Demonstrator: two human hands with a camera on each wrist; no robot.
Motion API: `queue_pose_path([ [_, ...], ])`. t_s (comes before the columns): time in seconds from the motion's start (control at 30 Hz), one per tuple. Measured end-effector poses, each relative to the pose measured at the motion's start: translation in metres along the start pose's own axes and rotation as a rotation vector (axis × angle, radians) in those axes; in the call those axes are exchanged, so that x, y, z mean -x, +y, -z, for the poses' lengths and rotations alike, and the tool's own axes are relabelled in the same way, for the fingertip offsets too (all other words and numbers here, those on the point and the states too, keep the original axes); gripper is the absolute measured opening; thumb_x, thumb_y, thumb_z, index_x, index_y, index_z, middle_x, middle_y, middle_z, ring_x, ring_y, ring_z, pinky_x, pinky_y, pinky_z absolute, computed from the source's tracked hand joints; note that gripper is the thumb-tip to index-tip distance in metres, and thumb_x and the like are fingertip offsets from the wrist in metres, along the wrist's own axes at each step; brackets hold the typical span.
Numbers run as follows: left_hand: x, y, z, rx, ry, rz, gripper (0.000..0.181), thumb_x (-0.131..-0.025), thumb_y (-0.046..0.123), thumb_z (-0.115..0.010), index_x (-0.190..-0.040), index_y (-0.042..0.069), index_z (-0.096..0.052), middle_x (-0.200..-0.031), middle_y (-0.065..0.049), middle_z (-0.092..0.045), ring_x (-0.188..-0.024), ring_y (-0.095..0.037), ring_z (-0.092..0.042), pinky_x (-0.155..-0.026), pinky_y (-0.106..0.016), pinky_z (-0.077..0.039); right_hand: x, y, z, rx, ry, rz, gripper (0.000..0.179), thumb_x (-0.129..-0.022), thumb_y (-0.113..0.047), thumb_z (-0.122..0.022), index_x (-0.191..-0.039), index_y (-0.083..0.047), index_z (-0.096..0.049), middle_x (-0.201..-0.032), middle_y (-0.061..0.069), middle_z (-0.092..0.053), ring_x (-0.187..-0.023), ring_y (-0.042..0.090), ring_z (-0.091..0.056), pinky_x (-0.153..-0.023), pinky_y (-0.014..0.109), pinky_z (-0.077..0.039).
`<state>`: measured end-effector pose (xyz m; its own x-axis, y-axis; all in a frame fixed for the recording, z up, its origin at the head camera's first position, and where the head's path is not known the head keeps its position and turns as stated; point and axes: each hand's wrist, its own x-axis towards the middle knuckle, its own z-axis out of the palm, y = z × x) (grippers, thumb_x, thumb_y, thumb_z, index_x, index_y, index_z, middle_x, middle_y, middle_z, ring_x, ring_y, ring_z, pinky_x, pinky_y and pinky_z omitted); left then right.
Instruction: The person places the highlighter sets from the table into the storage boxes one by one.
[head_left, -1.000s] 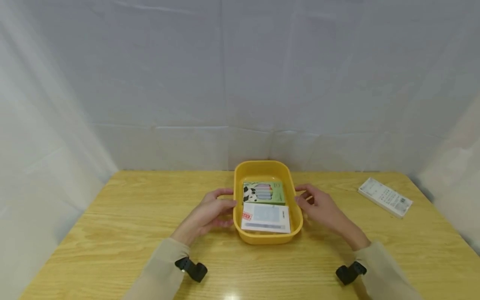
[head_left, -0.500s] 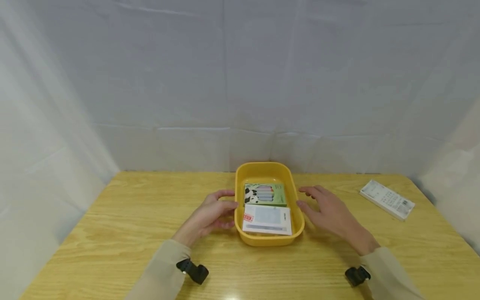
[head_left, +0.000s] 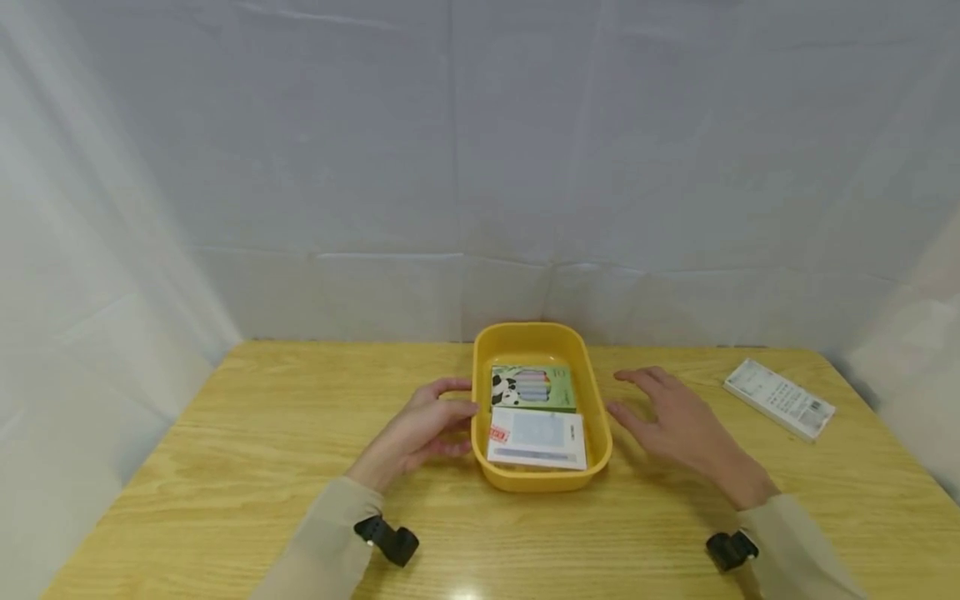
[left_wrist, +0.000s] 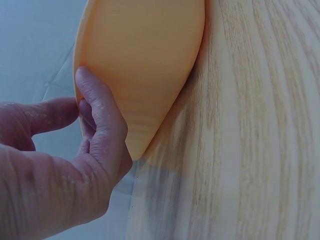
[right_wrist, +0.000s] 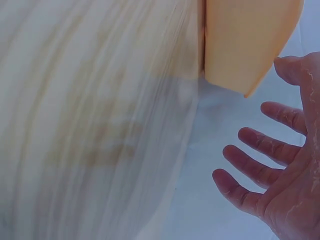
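A yellow plastic basket (head_left: pixel 542 481) stands at the middle of the table. Inside it lie a green box with a panda and pastel sticks (head_left: pixel 531 388) on its front and, nearer me, a white box with a red stamp (head_left: pixel 536 438). My left hand (head_left: pixel 420 429) holds the basket's left side, thumb at the rim; in the left wrist view its curled fingers (left_wrist: pixel 107 115) lie along the outer wall. My right hand (head_left: pixel 675 425) is beside the right side with a small gap, holding nothing. Its fingers are spread and relaxed in the right wrist view.
A white box with printed text and a barcode (head_left: pixel 780 398) lies at the right rear of the wooden table (head_left: pixel 285 417). Pale sheeting (head_left: pixel 360 300) hangs behind the table and along both sides.
My right hand has let go of the basket's right rim and moved off to the right, its fingers opening out. The left hand and the basket look nearly unmoved.
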<state>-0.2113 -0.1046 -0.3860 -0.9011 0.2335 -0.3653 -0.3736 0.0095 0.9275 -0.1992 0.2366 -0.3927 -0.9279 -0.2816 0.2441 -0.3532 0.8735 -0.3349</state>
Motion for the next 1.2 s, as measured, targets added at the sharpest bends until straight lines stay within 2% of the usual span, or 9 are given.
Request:
queue_pose_path([
  [0.27, 0.000, 0.001, 0.000, -0.004, 0.007, 0.003, 0.048, -0.099, 0.011, -0.061, -0.145, 0.008, -0.046, -0.122, -0.018, -0.065, -0.095, -0.019, -0.064, -0.064, -0.026, -0.056, 0.004, 0.016, 0.009, 0.066, 0.025, 0.020, 0.059, -0.100, -0.047, -0.060, -0.143, -0.008, -0.056, -0.144, 0.023, -0.055, -0.130, 0.049, -0.053, -0.103, 0.067, -0.045],
  [0.5, 0.000, 0.001, 0.000, 0.001, 0.003, 0.008, 0.048, -0.099, 0.012, -0.061, -0.145, 0.009, -0.046, -0.120, -0.017, -0.065, -0.094, -0.019, -0.063, -0.065, -0.026, -0.056, 0.008, 0.031, 0.018, 0.174, 0.055, 0.055, 0.058, -0.098, -0.045, -0.063, -0.141, -0.006, -0.058, -0.139, 0.025, -0.058, -0.123, 0.053, -0.056, -0.099, 0.069, -0.045],
  [0.77, 0.000, 0.002, 0.001, 0.004, -0.004, 0.014, 0.048, -0.100, 0.012, -0.061, -0.145, 0.010, -0.045, -0.123, -0.017, -0.065, -0.096, -0.020, -0.063, -0.066, -0.026, -0.057, 0.016, 0.045, 0.026, 0.255, 0.029, -0.009, 0.059, -0.098, -0.049, -0.061, -0.145, -0.012, -0.055, -0.144, 0.025, -0.054, -0.125, 0.057, -0.051, -0.090, 0.078, -0.043],
  [1.2, 0.000, 0.002, 0.000, 0.009, -0.001, 0.012, 0.048, -0.100, 0.012, -0.061, -0.145, 0.010, -0.046, -0.121, -0.016, -0.065, -0.095, -0.019, -0.063, -0.065, -0.026, -0.057, 0.022, 0.070, 0.032, 0.305, 0.017, -0.050, 0.062, -0.099, -0.051, -0.058, -0.146, -0.012, -0.052, -0.145, 0.028, -0.051, -0.123, 0.059, -0.049, -0.082, 0.078, -0.046],
])
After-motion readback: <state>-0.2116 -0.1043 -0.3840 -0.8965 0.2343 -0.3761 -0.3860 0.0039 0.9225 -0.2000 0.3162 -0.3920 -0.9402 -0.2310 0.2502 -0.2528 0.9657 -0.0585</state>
